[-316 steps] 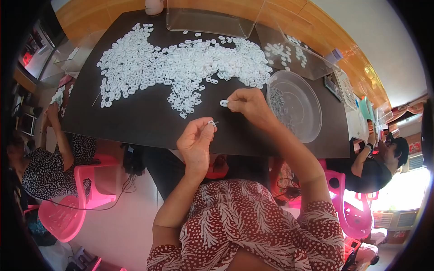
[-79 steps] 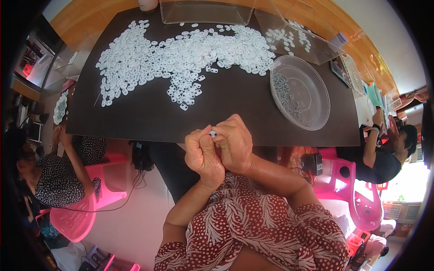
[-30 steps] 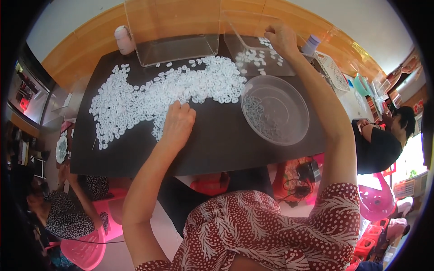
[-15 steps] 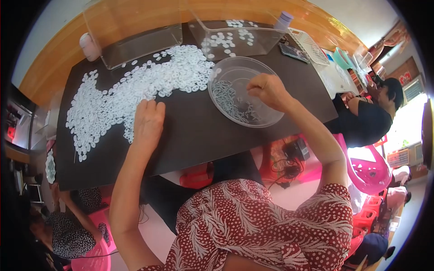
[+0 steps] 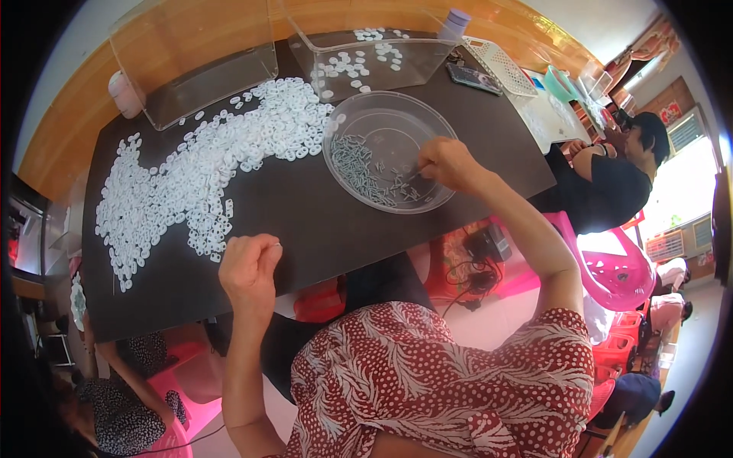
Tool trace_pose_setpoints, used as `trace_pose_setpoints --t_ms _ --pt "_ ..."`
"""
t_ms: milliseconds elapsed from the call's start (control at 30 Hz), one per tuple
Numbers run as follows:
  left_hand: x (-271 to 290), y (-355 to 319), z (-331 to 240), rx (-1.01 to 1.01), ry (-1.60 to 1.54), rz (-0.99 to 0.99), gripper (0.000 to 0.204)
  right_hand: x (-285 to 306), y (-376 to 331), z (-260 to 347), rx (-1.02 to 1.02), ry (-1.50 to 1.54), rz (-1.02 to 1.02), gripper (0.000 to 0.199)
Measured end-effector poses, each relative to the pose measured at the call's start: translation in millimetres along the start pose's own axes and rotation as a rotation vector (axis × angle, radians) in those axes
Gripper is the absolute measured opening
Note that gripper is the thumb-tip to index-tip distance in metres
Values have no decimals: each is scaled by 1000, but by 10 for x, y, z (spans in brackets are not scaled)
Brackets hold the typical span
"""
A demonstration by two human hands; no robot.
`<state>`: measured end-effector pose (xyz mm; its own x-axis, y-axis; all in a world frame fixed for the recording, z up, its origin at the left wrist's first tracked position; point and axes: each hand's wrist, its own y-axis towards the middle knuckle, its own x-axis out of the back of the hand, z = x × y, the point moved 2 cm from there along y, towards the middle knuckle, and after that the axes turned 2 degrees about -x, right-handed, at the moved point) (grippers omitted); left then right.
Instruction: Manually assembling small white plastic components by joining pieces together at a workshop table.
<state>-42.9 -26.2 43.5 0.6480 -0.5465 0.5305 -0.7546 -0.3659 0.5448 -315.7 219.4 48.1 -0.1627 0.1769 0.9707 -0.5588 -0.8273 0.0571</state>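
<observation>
My left hand (image 5: pixel 250 271) is closed in a pinch near the table's front edge. A small white bit shows at its fingertips, probably one of the white oval plastic pieces (image 5: pixel 187 172) heaped on the table to its far side. Those pieces have holes in them. My right hand (image 5: pixel 452 163) is over the right part of a round clear plastic bowl (image 5: pixel 397 114), its fingers pressed together; what is between them is hidden. Many small grey screws (image 5: pixel 359 169) lie along the bowl's left and near side.
Beyond the heap stand two clear plastic bins, one (image 5: pixel 198 88) at the left and one (image 5: pixel 416 65) with white pieces inside. A phone (image 5: pixel 473 78), a white basket (image 5: pixel 500 65) and two bottles are near the back. A person (image 5: pixel 611 179) sits at the right, another (image 5: pixel 126 397) at the lower left.
My left hand has drawn back from the edge of the white heap toward me, a small white bit now at its fingertips. My right hand stays over the bowl. The view has shifted slightly.
</observation>
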Motion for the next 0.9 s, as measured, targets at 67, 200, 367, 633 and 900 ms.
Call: trace_pose_setpoints --t_ms 67,200,367,633,900 --pt "-18 -56 -32 75 -80 -25 12 -37 5 -21 6 9 5 9" --pt "-47 -176 1 290 -341 -81 8 1 30 17 -40 75 74 9" --pt "-130 -230 -1 506 -655 -128 8 7 35 38 -126 147 41 8" --pt "-189 -233 -37 742 -1140 -166 7 209 -1 687 -184 408 -107 7" --pt "-144 -330 -38 748 -1212 -196 9 -88 24 1678 86 873 -2 9"
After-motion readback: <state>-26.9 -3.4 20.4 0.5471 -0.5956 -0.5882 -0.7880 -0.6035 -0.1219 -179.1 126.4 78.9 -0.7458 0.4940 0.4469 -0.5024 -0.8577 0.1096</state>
